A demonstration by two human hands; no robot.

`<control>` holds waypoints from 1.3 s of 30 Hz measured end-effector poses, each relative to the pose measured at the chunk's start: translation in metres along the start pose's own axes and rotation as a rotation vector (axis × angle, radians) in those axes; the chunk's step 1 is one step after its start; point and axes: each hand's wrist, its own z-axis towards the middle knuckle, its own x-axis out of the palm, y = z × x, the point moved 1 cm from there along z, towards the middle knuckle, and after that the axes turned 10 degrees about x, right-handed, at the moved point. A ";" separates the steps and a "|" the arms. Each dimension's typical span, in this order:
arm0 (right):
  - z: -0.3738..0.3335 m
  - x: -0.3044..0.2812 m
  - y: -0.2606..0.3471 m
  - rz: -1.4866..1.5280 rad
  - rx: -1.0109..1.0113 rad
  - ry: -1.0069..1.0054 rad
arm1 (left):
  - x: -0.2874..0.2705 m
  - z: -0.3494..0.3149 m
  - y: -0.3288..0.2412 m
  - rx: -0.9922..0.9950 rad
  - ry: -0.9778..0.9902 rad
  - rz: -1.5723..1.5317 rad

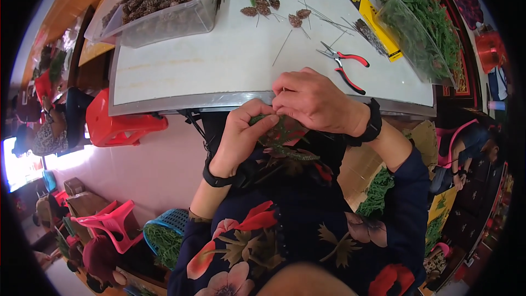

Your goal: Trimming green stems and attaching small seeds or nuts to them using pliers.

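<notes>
Just off the table's front edge, my left hand point(241, 134) pinches a green artificial pine sprig point(290, 151) between thumb and fingers; its needles hang below the fingertips. My right hand point(318, 101) is closed right beside it, fingertips meeting the left thumb and finger at the top of the sprig. What the right fingers pinch is hidden. Beyond that hand lie red-and-black handled pliers point(349, 66), jaws slightly apart. Small pine cones with wire stems point(264, 6) and loose thin wires point(323, 16) are scattered farther back.
A clear tub point(170, 30) of pine cones stands at the far left of the white table point(192, 71). At the far right are a yellow packet point(378, 27) and a clear bin point(408, 33) of green sprigs. A red stool point(118, 123) and blue basket point(170, 225) stand left; other people sit around.
</notes>
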 end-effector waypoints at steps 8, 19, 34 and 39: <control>-0.006 0.011 0.000 0.166 0.332 -0.073 | 0.009 0.002 -0.010 0.432 -0.142 0.693; -0.037 0.037 0.005 0.825 0.702 -0.085 | 0.023 0.001 0.006 0.081 -0.301 -0.089; -0.089 -0.047 -0.077 -0.448 0.722 -0.065 | 0.022 0.011 -0.002 0.177 -0.295 0.022; -0.077 -0.027 -0.085 -0.658 0.846 -0.044 | 0.018 0.008 -0.001 0.207 -0.307 0.056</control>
